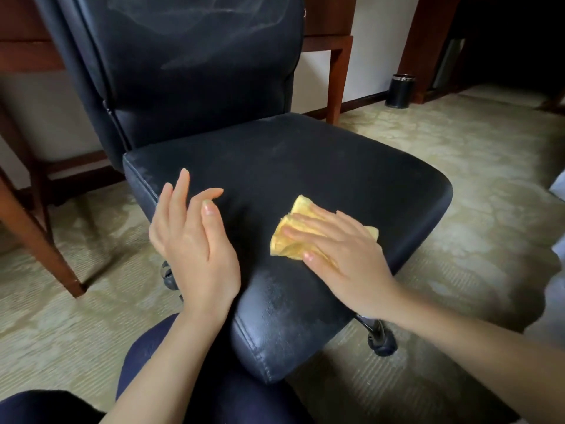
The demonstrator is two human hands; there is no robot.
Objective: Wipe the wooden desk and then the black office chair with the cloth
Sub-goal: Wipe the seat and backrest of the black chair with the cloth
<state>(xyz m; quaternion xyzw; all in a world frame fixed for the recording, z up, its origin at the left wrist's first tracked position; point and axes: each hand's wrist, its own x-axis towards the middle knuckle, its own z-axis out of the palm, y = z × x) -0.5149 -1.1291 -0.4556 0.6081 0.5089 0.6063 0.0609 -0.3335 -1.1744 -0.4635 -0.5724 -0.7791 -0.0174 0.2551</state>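
Fingers [301, 232] of right hand [345, 258] are straight and slightly spread, laid flat on the yellow cloth [295, 214] and pressing it onto the seat [275, 154] of the black office chair [351, 185]; no finger curls round it, no pinch. Cloth is crumpled and pokes out ahead and left of those fingertips, with a small corner past the little-finger side and the rest hidden under the palm. It sits toward the front of the seat. Left hand [195, 240] is left of the right fingers, apart from the cloth and holding nothing. It is turned edge-up, its fingers [179, 194] straight and loosely fanned, over the seat's left edge; cannot tell if it touches the seat. Pale dusty smears show on the seat front, on the near side of the right thumb, and on the backrest [198, 71] well ahead of both sets of fingertips. Wooden desk [328, 42] stands behind the backrest, one leg [336, 84] far ahead of the right fingers and another slanting down well left of the left fingers. Black bin [400, 90] with a metal rim is on the patterned carpet [458, 154], far ahead and right of the right fingers. Chair caster [382, 341] shows under the right forearm. Knee [143, 353] in dark trousers is under the left forearm.
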